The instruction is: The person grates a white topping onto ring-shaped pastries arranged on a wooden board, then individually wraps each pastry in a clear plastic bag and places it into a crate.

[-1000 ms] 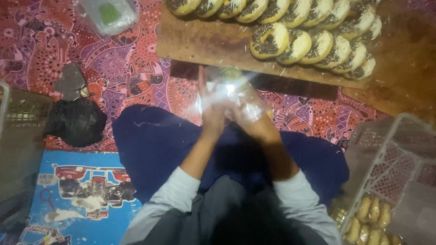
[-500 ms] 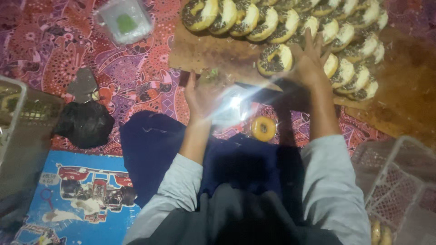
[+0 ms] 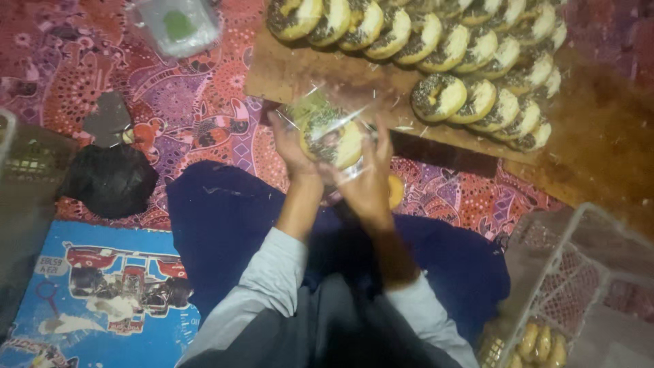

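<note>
In the middle of the frame, the left hand (image 3: 291,146) and the right hand (image 3: 368,180) are closed around a clear plastic bag (image 3: 334,116) with one sprinkled doughnut (image 3: 332,136) inside. Just above them is a wooden board (image 3: 306,75) with rows of doughnuts (image 3: 477,75). A wire basket (image 3: 579,272) stands at the lower right.

Home floor workspace, patterned mat (image 3: 170,102), doughnut-laden wooden board (image 3: 300,71), basket (image 3: 579,272)
</note>
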